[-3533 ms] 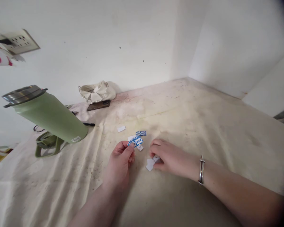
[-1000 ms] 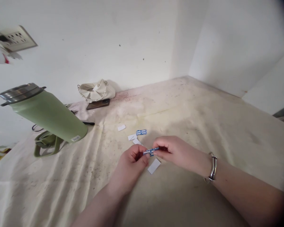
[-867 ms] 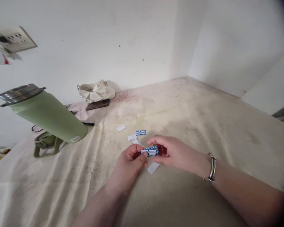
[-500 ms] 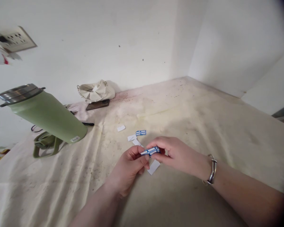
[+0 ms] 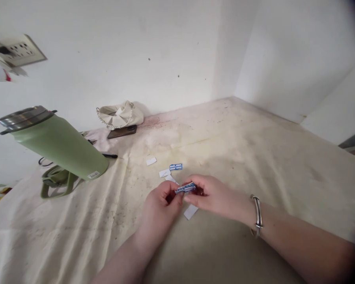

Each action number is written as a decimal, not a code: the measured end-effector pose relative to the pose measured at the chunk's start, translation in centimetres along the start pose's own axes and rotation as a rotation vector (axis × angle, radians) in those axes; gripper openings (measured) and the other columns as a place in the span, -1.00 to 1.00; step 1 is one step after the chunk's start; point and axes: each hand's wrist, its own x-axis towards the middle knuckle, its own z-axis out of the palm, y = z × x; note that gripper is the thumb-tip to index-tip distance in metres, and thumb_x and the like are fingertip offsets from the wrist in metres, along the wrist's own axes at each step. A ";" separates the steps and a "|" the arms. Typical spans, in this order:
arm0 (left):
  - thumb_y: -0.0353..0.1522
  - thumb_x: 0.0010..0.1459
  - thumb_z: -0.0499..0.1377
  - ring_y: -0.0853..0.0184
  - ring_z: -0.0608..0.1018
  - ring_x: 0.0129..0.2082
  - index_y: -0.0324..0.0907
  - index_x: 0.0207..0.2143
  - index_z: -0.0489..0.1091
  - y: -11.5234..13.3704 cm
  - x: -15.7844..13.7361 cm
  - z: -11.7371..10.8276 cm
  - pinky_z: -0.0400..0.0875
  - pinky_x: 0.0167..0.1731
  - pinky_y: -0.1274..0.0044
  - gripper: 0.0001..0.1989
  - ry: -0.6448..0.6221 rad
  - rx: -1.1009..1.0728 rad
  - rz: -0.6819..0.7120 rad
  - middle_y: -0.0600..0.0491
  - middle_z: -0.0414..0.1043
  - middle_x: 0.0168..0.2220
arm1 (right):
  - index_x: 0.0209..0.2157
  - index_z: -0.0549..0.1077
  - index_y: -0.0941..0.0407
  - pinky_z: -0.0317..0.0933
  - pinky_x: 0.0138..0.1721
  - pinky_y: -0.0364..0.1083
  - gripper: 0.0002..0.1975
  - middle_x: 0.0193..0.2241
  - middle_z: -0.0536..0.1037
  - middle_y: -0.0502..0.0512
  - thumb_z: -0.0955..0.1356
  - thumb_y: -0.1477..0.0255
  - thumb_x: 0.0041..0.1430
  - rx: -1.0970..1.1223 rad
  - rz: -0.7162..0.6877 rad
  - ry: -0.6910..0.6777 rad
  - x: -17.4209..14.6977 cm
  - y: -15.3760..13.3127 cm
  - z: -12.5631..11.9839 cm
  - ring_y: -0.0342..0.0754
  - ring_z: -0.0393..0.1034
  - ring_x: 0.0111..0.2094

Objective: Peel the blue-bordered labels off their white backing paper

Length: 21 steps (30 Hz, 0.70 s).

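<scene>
A white paper slip (image 5: 191, 212) lies on the table (image 5: 225, 252). Beyond, the left hand (image 5: 162, 203) clamps its fingers on stacked blue-edged cutouts (image 5: 185, 189); the right hand (image 5: 213, 195) curls its own around their right end, grip unclear. Farther lie a single cutout (image 5: 176, 167), a smartphone (image 5: 122, 132), then a cream handbag (image 5: 120, 115).

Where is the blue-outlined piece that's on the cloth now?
In the head view, the blue-outlined piece lies near the centre, beyond the left hand and just right of a marked white slip.
</scene>
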 end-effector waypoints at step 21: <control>-0.40 -0.05 0.16 0.30 0.37 -0.51 -0.07 -0.45 0.48 -0.4 0.9 -0.1 0.06 -0.49 0.51 -0.89 0.024 0.519 0.151 0.09 0.39 -0.54 | -0.01 0.37 0.15 0.17 -0.38 -0.13 -0.57 -0.36 0.50 0.09 0.34 0.46 0.01 -0.277 0.005 0.082 0.8 1.3 0.6 -0.08 0.36 -0.39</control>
